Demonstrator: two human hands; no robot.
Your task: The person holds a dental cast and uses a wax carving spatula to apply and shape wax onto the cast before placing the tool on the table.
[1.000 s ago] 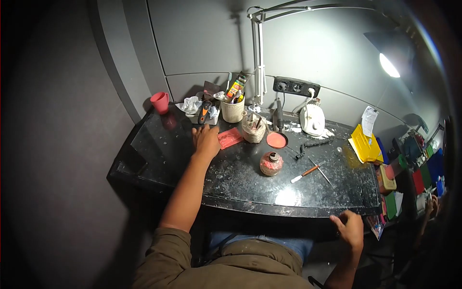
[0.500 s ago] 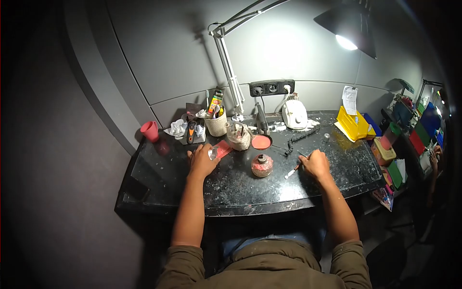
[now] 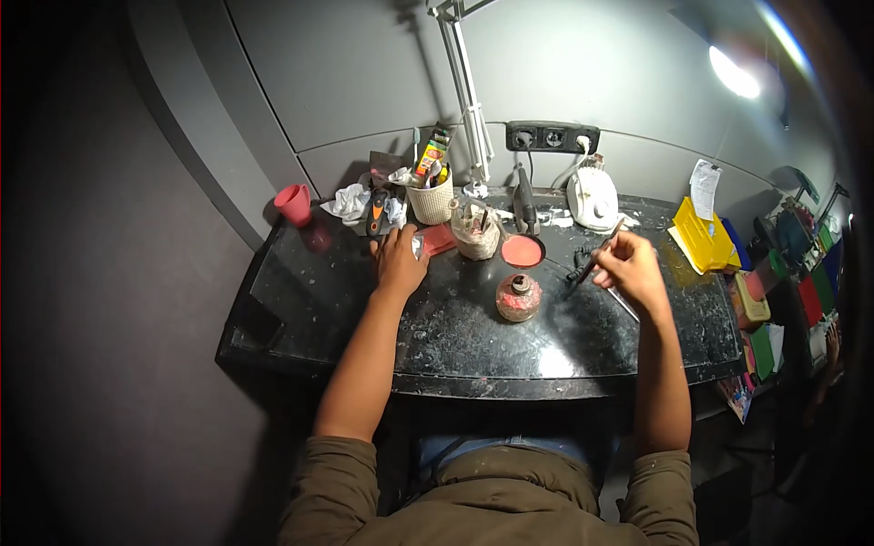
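Note:
My left hand [image 3: 399, 264] rests palm-down on the black bench with its fingers apart. Beside its thumb lies a small shiny piece [image 3: 417, 247], partly hidden, against a flat pink sheet [image 3: 440, 238]. My right hand [image 3: 631, 273] is raised over the right side, its fingers closed on a slim dark-handled tool [image 3: 580, 283] held at a slant. Between the hands stands a round glass burner [image 3: 518, 300] with a metal cap and pink residue. Behind it is a small pan of pink material [image 3: 523, 250], next to a crusted jar [image 3: 475, 235].
A woven cup of supplies [image 3: 431, 203], an orange-and-black handled tool [image 3: 376, 212] and a pink cup [image 3: 293, 206] stand at back left. Toward the back right are a white device [image 3: 593, 200] and yellow trays [image 3: 701, 238]. A lamp arm [image 3: 475, 127] rises behind.
My right hand has lifted the slim tool off the bench and turned it. The left hand stays beside the pink sheet. The whole view has shifted a little.

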